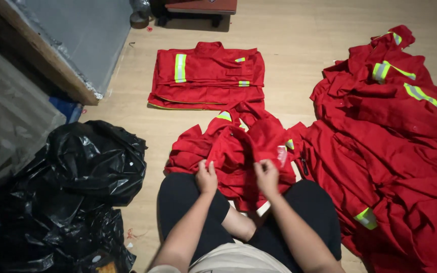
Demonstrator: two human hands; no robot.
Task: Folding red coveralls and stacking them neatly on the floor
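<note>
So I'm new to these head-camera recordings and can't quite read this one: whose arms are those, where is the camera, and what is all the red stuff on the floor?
The single picture comes from a camera worn on a person's head, looking down, so the two bare arms at the bottom are that person's own. They sit on a wooden floor with legs in dark trousers. The left hand and right hand both pinch a red work garment with reflective yellow-and-silver stripes, bunched over their lap. Straight ahead lies a neatly folded stack of the same garments. To the right is a loose, unfolded pile of them. On the left sit crumpled black plastic bags, and a low piece of furniture shows at the top edge.
</note>
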